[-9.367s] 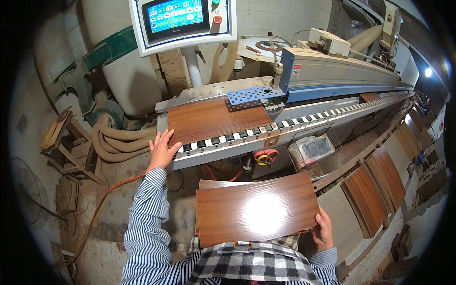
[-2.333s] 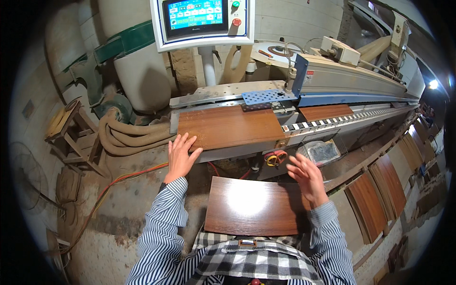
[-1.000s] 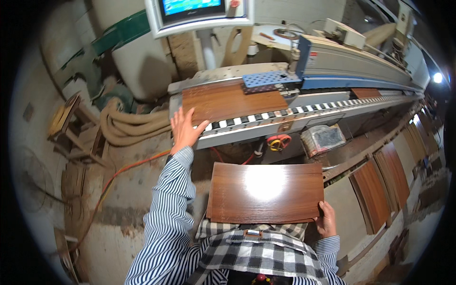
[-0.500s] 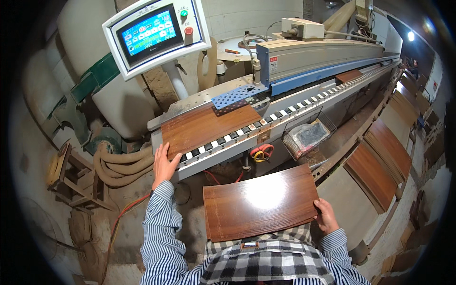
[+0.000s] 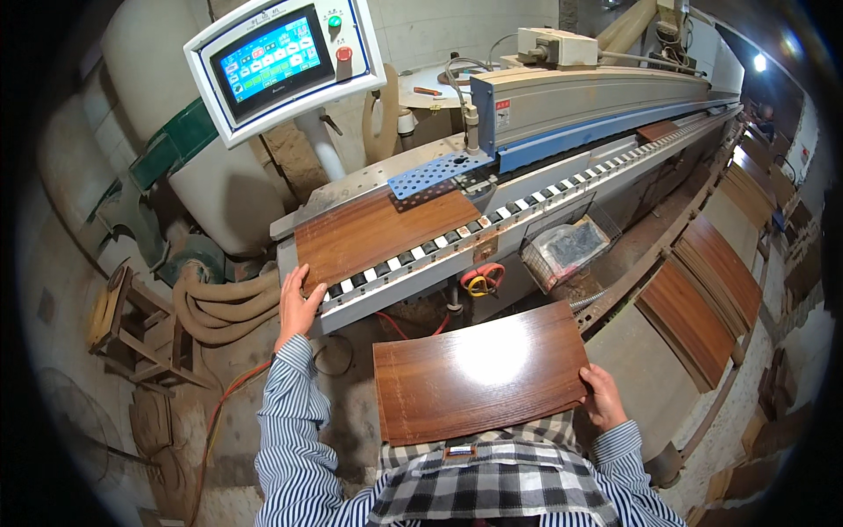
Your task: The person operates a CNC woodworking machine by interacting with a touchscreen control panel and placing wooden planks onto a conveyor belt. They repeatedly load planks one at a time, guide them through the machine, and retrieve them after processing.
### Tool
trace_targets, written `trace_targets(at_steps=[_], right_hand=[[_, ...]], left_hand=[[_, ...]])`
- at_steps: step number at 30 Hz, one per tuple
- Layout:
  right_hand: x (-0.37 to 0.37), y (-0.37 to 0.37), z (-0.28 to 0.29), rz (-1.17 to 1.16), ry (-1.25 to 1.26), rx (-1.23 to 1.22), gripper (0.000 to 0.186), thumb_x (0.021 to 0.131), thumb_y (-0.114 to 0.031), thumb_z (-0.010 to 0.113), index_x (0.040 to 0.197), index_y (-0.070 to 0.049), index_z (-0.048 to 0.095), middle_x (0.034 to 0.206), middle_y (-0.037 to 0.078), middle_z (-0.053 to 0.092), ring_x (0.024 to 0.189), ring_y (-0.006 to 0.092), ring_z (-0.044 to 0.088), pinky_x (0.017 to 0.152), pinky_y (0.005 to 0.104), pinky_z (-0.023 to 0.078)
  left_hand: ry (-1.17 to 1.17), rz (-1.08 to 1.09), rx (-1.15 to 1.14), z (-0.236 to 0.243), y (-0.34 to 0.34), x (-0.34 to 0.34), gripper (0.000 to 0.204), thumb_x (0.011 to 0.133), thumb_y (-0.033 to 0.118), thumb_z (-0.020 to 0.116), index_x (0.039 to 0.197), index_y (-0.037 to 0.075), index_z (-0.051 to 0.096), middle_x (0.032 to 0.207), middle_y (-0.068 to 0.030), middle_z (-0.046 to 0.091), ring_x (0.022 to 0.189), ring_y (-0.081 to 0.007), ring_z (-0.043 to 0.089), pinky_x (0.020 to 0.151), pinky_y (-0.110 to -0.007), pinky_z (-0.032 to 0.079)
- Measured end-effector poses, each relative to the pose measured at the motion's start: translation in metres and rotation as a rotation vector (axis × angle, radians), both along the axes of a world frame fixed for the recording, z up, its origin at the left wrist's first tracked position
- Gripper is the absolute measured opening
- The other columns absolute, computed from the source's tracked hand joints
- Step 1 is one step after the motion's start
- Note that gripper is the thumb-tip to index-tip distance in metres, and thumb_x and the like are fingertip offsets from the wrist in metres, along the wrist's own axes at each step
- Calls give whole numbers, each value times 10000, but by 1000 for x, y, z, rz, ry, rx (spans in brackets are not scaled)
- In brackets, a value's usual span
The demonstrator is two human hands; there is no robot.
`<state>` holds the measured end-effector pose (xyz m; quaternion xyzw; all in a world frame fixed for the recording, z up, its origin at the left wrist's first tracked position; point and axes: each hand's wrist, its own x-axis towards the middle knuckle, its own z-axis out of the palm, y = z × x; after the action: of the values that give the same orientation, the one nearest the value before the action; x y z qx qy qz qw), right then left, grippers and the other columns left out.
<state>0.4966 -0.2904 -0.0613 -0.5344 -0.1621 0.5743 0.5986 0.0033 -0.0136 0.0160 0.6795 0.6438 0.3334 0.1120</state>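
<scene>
Far panel (image 5: 659, 132) advanced, left hand (image 5: 300, 313) spread at machine panel (image 5: 378, 235) corner, right hand (image 5: 604, 400) pinching lap panel (image 5: 479, 386) edge

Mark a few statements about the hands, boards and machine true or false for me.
1. The right hand holds the near board at its right edge. True.
2. The left hand also holds the near board. False: the left hand is at the left end of the machine board.
3. The blue perforated plate overhangs part of the machine board. True.
4. The red button sits above the green button. False: the green button is above.
</scene>
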Motion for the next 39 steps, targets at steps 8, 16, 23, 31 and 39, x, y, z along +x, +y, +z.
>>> trace_targets(at_steps=[8, 16, 23, 31, 39], right_hand=[[5, -1, -9, 29, -11, 19, 232, 972, -158, 551, 1145, -10, 593, 1015, 60, 681, 849, 145, 656, 775, 303, 552], [3, -1, -5, 16, 9, 15, 229, 968, -154, 557, 1145, -13, 592, 1020, 60, 681, 838, 141, 657, 764, 294, 553], [4, -2, -6, 30, 17, 37, 239, 962, -142, 557, 1161, -12, 581, 1032, 56, 674, 868, 142, 651, 798, 292, 543], [-3, -6, 8, 59, -11, 113, 436, 959, -150, 548, 1361, -5, 465, 1156, 54, 639, 975, 144, 627, 865, 311, 522], [7, -15, 1, 136, -12, 231, 617, 944, -315, 599, 1428, 3, 387, 1317, 85, 569, 1119, 195, 604, 904, 372, 531]], left_hand=[[39, -11, 16, -5, 6, -4, 601, 856, 314, 691, 1376, 79, 502, 1465, -178, 432, 1402, -339, 330, 1142, -425, 272], [179, 53, -60, 6, 9, 33, 640, 861, 416, 669, 1400, 125, 483, 1476, -130, 437, 1429, -339, 273, 1166, -547, 98], [223, 32, -65, 4, 18, 65, 657, 881, 467, 618, 1426, 143, 447, 1484, -144, 424, 1439, -351, 247, 1163, -564, 61], [234, -30, -46, -1, 43, 133, 670, 885, 475, 605, 1428, 119, 437, 1479, -189, 414, 1433, -354, 267, 1155, -583, 87], [-247, -381, -193, -4, 62, 126, 649, 913, 424, 609, 1439, 92, 424, 1458, -208, 432, 1397, -333, 344, 1138, -451, 252]])
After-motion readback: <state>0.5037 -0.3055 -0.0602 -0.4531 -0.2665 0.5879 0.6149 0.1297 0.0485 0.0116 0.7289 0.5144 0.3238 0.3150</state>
